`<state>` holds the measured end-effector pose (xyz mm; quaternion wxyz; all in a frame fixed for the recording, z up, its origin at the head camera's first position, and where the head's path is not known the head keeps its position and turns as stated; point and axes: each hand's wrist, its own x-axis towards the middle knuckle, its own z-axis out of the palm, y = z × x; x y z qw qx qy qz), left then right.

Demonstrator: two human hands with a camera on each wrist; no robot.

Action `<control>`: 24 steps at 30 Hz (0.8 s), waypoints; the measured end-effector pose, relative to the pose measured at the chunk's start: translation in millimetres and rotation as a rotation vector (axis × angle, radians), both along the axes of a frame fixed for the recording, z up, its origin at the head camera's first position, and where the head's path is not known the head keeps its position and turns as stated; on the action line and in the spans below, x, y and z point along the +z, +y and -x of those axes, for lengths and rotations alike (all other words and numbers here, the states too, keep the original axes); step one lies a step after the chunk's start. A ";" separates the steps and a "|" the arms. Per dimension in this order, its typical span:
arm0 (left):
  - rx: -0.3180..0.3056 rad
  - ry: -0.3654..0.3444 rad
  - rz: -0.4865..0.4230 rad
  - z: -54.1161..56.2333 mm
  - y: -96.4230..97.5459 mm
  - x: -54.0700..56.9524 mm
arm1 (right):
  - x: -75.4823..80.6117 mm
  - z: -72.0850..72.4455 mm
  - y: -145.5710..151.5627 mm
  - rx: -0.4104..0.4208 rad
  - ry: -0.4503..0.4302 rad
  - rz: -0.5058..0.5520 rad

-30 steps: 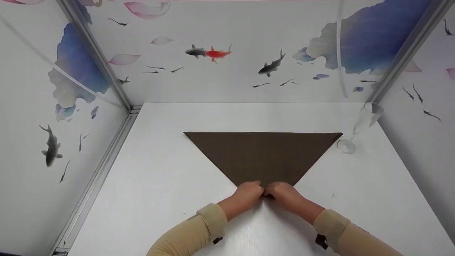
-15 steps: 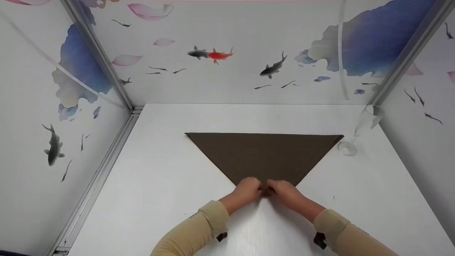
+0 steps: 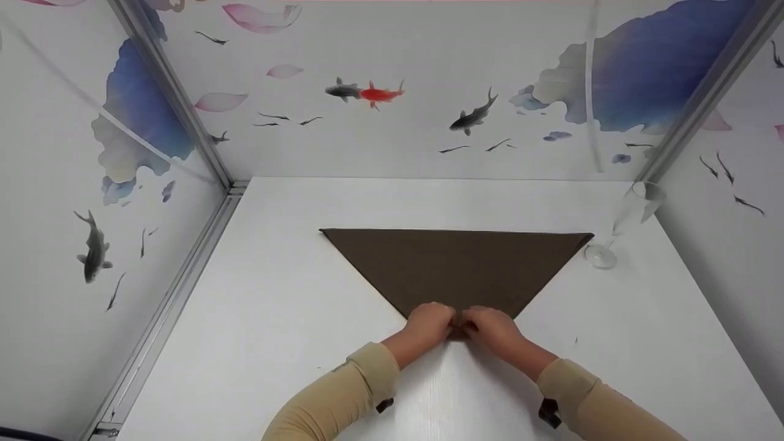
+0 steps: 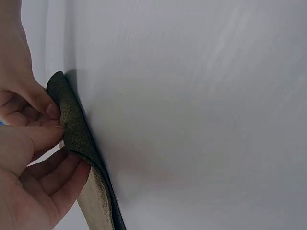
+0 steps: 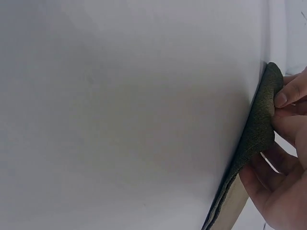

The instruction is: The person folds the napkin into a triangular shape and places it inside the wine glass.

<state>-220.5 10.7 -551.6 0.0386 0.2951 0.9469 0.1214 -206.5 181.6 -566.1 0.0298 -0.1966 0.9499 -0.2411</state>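
Observation:
A dark brown cloth napkin (image 3: 456, 269), folded to a triangle, lies flat with its long edge at the back. At its near corner both hands work side by side. My left hand (image 3: 430, 323) pinches the cloth between thumb and fingers, and my right hand (image 3: 492, 328) pinches it just beside. Up close in the left wrist view, the near edge of the napkin (image 4: 74, 127) is turned up and over, with the thumbs on top. The right wrist view shows the same lifted fold (image 5: 259, 132), fingertips tucked beneath it.
A clear stemmed glass (image 3: 631, 211) stands beyond the napkin's right corner, close to the right wall. White panels with painted fish and petals enclose the white table (image 3: 257, 294) at the back and sides. A metal rail (image 3: 177, 294) runs along the left edge.
Both hands have shifted slightly away from the body, and a bit more brown cloth shows below the fingers at the near corner. The camera view has shifted slightly; the glass stands where it was.

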 end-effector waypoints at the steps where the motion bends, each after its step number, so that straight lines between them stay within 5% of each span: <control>1: -0.008 0.021 0.009 -0.6 0.3 -0.2 | -0.8 -0.2 -0.1 0.009 0.018 -0.005; 8: -0.069 0.140 0.145 -5.9 4.0 -2.1 | -9.8 -3.1 0.9 0.122 0.167 0.061; 16: -0.129 0.136 0.293 -14.2 3.5 -1.5 | -7.5 -7.9 4.6 0.228 0.206 -0.004; 24: -0.155 0.130 0.300 -19.1 2.8 -2.3 | -6.4 -12.7 8.7 0.269 0.221 -0.042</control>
